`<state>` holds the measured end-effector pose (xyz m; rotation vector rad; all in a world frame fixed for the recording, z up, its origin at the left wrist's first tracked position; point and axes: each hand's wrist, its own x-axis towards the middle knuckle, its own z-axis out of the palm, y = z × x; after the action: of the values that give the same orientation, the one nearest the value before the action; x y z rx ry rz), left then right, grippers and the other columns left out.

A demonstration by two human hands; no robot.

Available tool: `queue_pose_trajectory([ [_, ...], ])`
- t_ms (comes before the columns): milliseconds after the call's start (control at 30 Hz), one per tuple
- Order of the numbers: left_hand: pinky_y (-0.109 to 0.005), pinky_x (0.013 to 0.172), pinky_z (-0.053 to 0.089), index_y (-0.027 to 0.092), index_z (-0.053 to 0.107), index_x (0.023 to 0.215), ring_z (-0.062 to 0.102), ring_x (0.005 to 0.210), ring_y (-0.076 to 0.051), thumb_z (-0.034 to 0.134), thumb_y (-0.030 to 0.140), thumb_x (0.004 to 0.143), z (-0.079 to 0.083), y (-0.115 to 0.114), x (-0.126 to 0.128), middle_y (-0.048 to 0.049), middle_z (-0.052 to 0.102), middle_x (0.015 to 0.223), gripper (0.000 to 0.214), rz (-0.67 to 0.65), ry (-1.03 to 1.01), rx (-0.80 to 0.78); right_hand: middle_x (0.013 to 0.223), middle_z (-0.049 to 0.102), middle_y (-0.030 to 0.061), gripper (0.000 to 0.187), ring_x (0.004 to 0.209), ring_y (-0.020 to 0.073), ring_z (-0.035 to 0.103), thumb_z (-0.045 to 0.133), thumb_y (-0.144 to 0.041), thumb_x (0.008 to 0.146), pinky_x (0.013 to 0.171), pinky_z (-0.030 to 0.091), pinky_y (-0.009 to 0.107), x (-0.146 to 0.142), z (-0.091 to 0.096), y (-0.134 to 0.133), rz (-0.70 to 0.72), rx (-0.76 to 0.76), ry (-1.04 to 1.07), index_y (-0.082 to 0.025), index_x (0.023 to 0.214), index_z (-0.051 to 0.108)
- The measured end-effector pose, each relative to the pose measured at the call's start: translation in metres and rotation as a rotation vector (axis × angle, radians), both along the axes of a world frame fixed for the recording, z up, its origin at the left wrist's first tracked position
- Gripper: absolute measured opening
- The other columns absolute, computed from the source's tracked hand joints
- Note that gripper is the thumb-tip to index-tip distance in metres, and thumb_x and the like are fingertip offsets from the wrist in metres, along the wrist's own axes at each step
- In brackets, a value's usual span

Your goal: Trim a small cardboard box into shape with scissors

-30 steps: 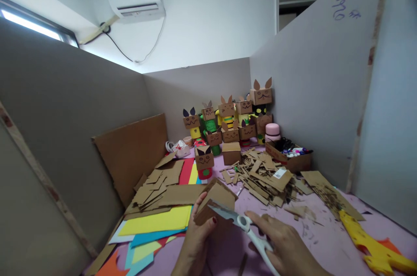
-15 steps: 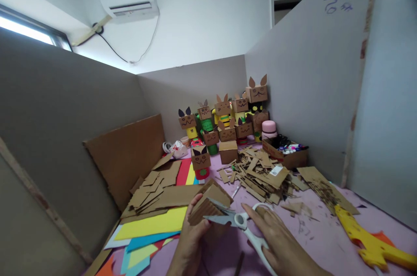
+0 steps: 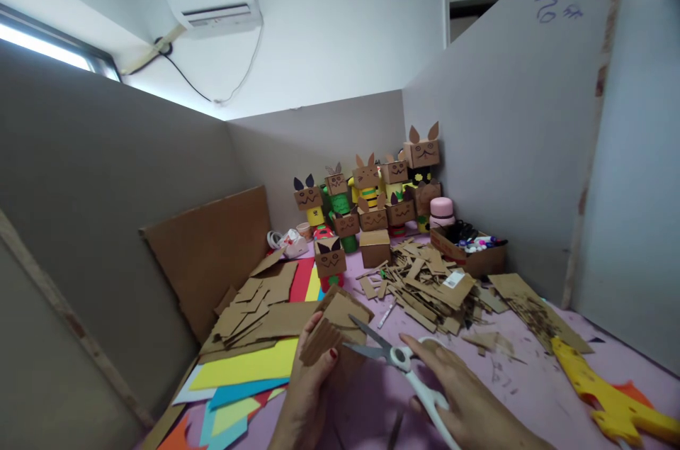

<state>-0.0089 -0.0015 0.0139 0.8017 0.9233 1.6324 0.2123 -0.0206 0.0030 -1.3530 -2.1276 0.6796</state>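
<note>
The left hand (image 3: 308, 390) rose from the lower edge, its fingers bent around the far side of a small cardboard box (image 3: 343, 312) and its thumb laid against the near corrugated side. The right hand (image 3: 454, 386) angled in from the lower right, fingers curled around the handles of white-handled scissors (image 3: 399, 358), blades spread and pointing left. The box sat in the left hand above the purple tabletop (image 3: 366, 422). Half a second earlier the blades reached farther left across the corrugated side; their tips had since shifted right.
</note>
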Motion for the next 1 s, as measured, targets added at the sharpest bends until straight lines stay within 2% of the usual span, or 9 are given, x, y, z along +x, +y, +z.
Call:
queue_pose_trajectory([
  [100, -0.030, 0.074, 0.051, 0.025, 0.054, 0.115, 0.065, 0.085, -0.020, 0.084, 0.029, 0.051, 0.003, 0.001, -0.001, -0.0019, 0.070, 0.095, 0.071, 0.054, -0.022, 0.002, 0.132, 0.051, 0.0170, 0.068, 0.123, 0.0292, 0.045, 0.057, -0.025, 0.075, 0.105, 0.033, 0.043, 0.004, 0.000, 0.001, -0.033, -0.011, 0.007, -0.014, 0.140, 0.039],
  [167, -0.029, 0.073, 0.051, 0.024, 0.054, 0.114, 0.065, 0.082, -0.019, 0.085, 0.028, 0.048, 0.005, 0.002, -0.002, -0.0015, 0.069, 0.094, 0.072, 0.114, -0.002, 0.021, 0.132, 0.051, 0.0173, 0.068, 0.122, 0.0299, 0.047, 0.058, -0.026, 0.074, 0.104, 0.034, 0.043, 0.006, 0.003, 0.001, -0.016, -0.028, 0.010, -0.014, 0.139, 0.041],
  [267, -0.028, 0.074, 0.050, 0.025, 0.052, 0.115, 0.065, 0.081, -0.018, 0.084, 0.026, 0.050, 0.007, 0.003, -0.005, -0.0017, 0.069, 0.096, 0.073, 0.128, 0.051, 0.041, 0.129, 0.053, 0.0191, 0.067, 0.118, 0.0306, 0.050, 0.059, -0.025, 0.073, 0.101, 0.037, 0.042, 0.005, 0.005, -0.001, 0.034, -0.049, 0.009, -0.011, 0.137, 0.044],
  [467, -0.030, 0.074, 0.049, 0.024, 0.052, 0.114, 0.066, 0.082, -0.021, 0.086, 0.028, 0.047, -0.003, 0.004, -0.001, -0.0044, 0.070, 0.094, 0.075, 0.059, 0.120, 0.069, 0.127, 0.054, 0.0174, 0.066, 0.119, 0.0302, 0.048, 0.058, -0.022, 0.073, 0.103, 0.035, 0.044, 0.001, 0.002, -0.001, 0.044, -0.004, 0.017, -0.014, 0.137, 0.043],
  [567, -0.034, 0.074, 0.050, 0.024, 0.051, 0.113, 0.066, 0.086, -0.026, 0.086, 0.028, 0.046, -0.011, 0.003, 0.006, -0.0079, 0.071, 0.098, 0.076, -0.036, 0.123, 0.061, 0.124, 0.054, 0.0165, 0.066, 0.117, 0.0289, 0.049, 0.057, -0.022, 0.075, 0.102, 0.036, 0.042, 0.001, 0.001, -0.001, 0.041, 0.023, 0.023, -0.015, 0.138, 0.042],
  [700, -0.037, 0.072, 0.051, 0.023, 0.045, 0.115, 0.068, 0.083, -0.028, 0.086, 0.025, 0.046, -0.013, -0.004, 0.017, -0.0094, 0.074, 0.093, 0.080, -0.158, 0.064, 0.025, 0.118, 0.055, 0.0152, 0.065, 0.111, 0.0285, 0.051, 0.057, -0.022, 0.075, 0.098, 0.039, 0.042, 0.000, 0.003, -0.002, 0.021, 0.059, 0.009, -0.018, 0.138, 0.041],
  [1000, -0.041, 0.077, 0.051, 0.022, 0.041, 0.119, 0.068, 0.090, -0.031, 0.085, 0.027, 0.048, -0.012, -0.010, 0.026, -0.0123, 0.074, 0.099, 0.084, -0.168, 0.008, -0.001, 0.106, 0.056, 0.0131, 0.065, 0.103, 0.0272, 0.053, 0.054, -0.011, 0.071, 0.090, 0.043, 0.040, 0.003, 0.002, -0.002, 0.013, 0.152, -0.022, -0.018, 0.135, 0.046],
])
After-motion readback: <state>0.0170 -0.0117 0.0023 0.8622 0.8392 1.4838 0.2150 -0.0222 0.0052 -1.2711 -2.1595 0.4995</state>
